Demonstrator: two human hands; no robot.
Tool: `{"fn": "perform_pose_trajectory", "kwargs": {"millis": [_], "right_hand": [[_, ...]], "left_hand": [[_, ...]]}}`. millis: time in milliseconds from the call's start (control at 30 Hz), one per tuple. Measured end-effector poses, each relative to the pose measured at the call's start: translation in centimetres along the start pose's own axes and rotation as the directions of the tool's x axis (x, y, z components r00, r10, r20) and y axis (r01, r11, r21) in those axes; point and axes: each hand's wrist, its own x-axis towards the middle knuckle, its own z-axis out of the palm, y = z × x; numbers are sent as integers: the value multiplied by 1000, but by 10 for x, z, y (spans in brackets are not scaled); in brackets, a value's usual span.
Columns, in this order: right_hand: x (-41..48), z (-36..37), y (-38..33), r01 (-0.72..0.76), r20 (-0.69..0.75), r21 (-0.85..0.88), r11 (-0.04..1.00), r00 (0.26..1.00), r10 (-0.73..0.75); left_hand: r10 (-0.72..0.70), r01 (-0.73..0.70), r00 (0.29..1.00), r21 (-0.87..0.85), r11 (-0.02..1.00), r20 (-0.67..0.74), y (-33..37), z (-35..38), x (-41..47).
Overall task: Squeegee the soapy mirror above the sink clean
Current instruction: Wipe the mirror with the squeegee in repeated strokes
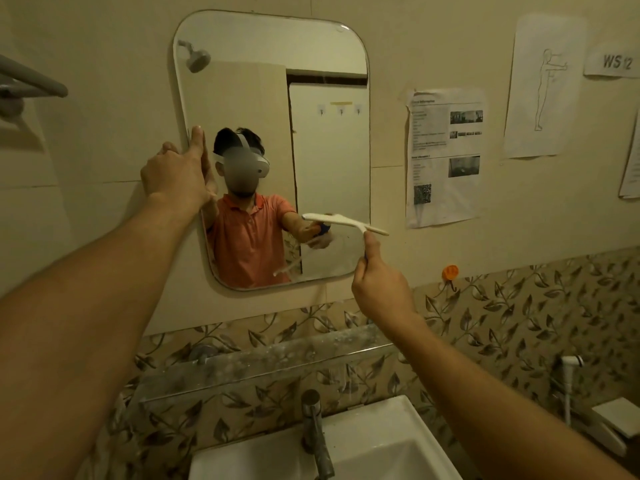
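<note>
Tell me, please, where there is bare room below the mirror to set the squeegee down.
The glass shelf between the mirror and the tap looks bare along its length, room for the squeegee. The sink rim right of the tap is also free. Further right it is crowded by a spray hose and a white fitting.

Wall papers (445,157); orange hook (450,271)

Left hand (173,174) on mirror (270,81) edge, squeegee (341,221) in right hand (379,289).
</note>
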Motion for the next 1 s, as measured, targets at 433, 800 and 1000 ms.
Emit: {"fn": "perform_pose_trajectory", "kwargs": {"millis": [433, 800, 1000], "right_hand": [[-25, 13, 4, 0, 69, 40, 999, 998, -3], [109, -125, -139, 299, -214, -68, 952, 927, -307], [147, -148, -188, 332, -279, -91, 939, 897, -344]], "left_hand": [[-8, 8, 1000, -18, 1000, 16, 2, -3, -1], [-9, 9, 1000, -8, 1000, 30, 4, -8, -3], [-18, 19, 1000, -27, 999, 21, 2, -5, -2]]}}
